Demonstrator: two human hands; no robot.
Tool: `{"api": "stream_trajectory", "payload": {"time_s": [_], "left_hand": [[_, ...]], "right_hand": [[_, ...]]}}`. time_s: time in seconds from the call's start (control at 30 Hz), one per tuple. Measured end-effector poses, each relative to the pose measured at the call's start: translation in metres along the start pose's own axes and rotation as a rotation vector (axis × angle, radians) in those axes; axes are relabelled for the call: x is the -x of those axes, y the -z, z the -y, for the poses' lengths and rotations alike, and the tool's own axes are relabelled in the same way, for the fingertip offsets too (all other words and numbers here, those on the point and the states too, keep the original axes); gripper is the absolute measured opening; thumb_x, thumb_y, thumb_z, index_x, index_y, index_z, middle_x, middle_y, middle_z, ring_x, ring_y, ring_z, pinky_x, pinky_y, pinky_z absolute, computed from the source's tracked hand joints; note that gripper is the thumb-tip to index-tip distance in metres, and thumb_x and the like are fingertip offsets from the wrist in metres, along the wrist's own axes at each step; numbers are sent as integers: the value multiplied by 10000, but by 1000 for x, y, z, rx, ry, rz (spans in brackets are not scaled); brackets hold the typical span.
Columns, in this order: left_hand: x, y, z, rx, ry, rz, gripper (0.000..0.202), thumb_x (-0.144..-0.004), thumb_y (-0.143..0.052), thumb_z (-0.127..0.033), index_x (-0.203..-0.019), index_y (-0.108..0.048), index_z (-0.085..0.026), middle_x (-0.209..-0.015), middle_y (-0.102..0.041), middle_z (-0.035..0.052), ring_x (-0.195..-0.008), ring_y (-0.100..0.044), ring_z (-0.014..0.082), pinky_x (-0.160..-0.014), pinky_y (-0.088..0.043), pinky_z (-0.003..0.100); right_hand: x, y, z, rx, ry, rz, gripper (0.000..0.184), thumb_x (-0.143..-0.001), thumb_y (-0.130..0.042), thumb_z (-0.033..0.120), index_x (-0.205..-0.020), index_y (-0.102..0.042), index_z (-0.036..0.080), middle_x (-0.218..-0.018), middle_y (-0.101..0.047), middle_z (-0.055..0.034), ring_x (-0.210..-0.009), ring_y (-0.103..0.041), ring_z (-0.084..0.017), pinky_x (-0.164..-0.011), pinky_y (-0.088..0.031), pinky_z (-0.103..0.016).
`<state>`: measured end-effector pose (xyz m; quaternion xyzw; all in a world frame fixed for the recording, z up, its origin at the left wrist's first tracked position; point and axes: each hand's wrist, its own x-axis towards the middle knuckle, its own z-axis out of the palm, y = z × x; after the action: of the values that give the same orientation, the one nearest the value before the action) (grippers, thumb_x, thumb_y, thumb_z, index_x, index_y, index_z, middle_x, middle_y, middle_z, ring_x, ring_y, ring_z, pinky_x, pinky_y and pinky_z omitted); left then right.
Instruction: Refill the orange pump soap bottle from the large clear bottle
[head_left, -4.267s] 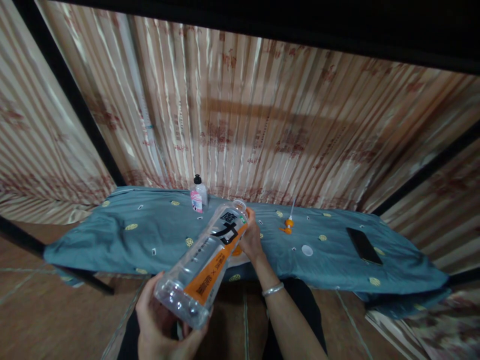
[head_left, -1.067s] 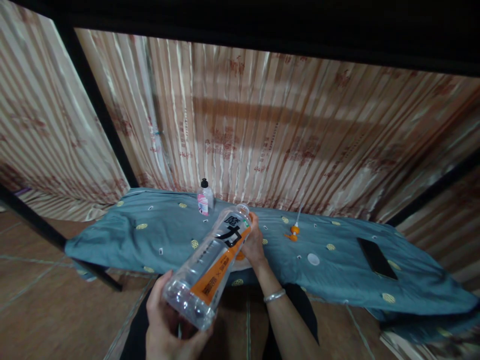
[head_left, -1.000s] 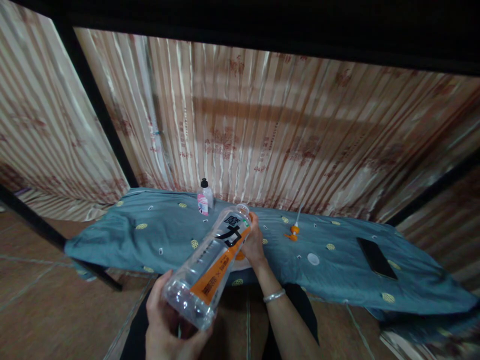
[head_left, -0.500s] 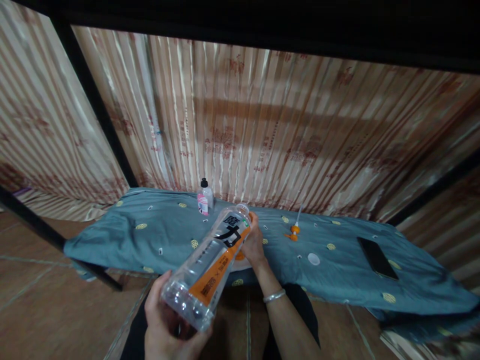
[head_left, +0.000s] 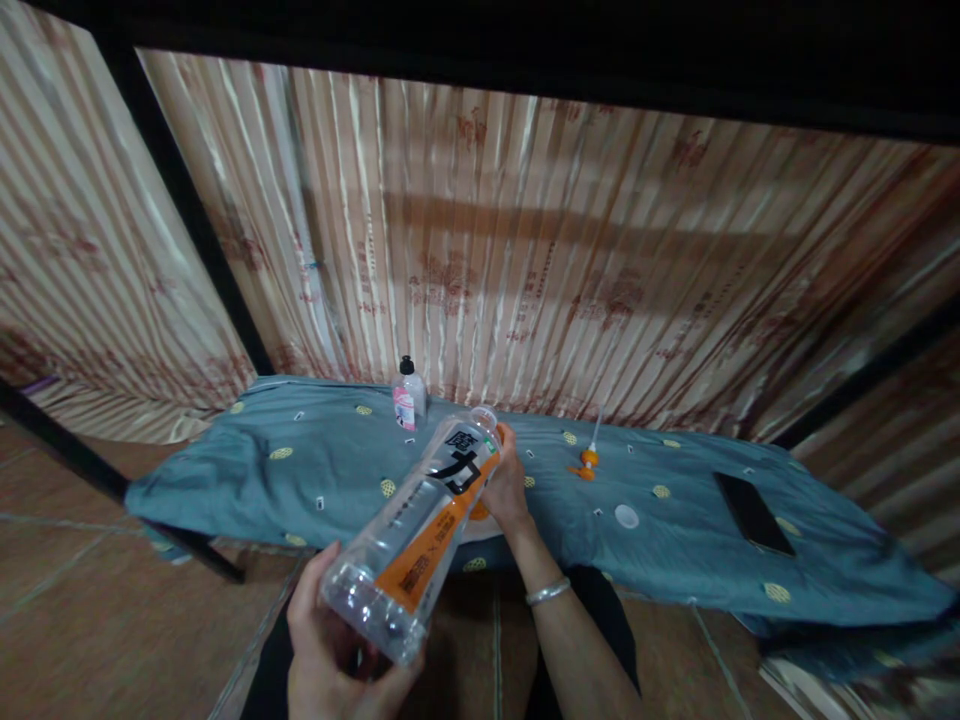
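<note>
A clear plastic drink bottle (head_left: 420, 520) with a black-lettered, orange label lies slantwise between my hands, its uncapped mouth pointing away from me. My left hand (head_left: 337, 640) is closed round its base. At the neck, my right hand (head_left: 506, 485) grips from the right side; most of its fingers are hidden behind the bottle. Below that wrist, part of a white and orange thing (head_left: 481, 527) shows at the bed edge, largely covered by the bottle and hand. An orange pump head (head_left: 587, 462) with a clear tube lies to the right, near a whitish round disc (head_left: 626, 516).
A small clear bottle with pink label and black cap (head_left: 409, 395) stands at the back of the blue-green bed sheet (head_left: 337, 450). To the right lies a black phone (head_left: 752, 512). Dark bed-frame posts (head_left: 180, 190) and a striped curtain (head_left: 465, 250) surround the bed.
Almost nothing differs. Both hands keep the drink bottle in the same tilt, and the view has shifted very slightly.
</note>
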<state>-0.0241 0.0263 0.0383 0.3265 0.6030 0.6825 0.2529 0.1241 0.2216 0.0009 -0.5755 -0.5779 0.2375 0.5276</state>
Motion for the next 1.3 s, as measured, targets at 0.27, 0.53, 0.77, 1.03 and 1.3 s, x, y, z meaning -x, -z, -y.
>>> {"api": "stream_trajectory", "payload": {"time_s": [0.27, 0.53, 0.77, 1.03, 1.3], "left_hand": [[2, -2, -4, -2, 16, -13, 935, -540, -945, -356, -1394, -568, -301, -1165, -726, 21, -762, -723, 182, -522, -546, 242], [1, -1, -1, 17, 11, -2, 917, -556, -929, -335, -1394, -556, -315, -1166, -716, 16, -767, -721, 172, -533, -552, 234], [1, 0, 3, 9, -2, 4, 932, -558, -935, -335, -1410, -555, -314, -1221, -718, 35, -811, -734, 186, -550, -557, 239], [0, 1, 3, -9, -10, 7, 940, -543, -947, -339, -1403, -569, -320, -1275, -714, 43, -873, -757, 210, -583, -578, 258], [0, 1, 5, 7, -18, 15, 923, -559, -943, -345, -1399, -562, -324, -1269, -707, 38, -858, -747, 201, -575, -570, 252]], "right_hand": [[-1, -1, -5, -23, 24, -13, 740, -812, -838, 322, -1483, -568, 168, -1302, -831, -186, -1175, -821, -396, -997, -650, -464], [-1, -1, -5, -5, 28, -21, 720, -827, -823, 343, -1474, -578, 142, -1332, -811, -213, -1211, -802, -407, -1012, -641, -480], [-1, 0, -4, 13, 20, -12, 752, -805, -849, 333, -1481, -575, 149, -1338, -807, -216, -1196, -806, -412, -1010, -641, -485], [-1, 0, -3, 0, 27, -12, 721, -849, -803, 320, -1501, -555, 136, -1392, -784, -226, -1270, -781, -413, -1069, -623, -512], [-1, -2, -7, -1, 34, -22, 718, -838, -821, 316, -1493, -574, 156, -1348, -808, -205, -1230, -801, -393, -1044, -636, -479]]}}
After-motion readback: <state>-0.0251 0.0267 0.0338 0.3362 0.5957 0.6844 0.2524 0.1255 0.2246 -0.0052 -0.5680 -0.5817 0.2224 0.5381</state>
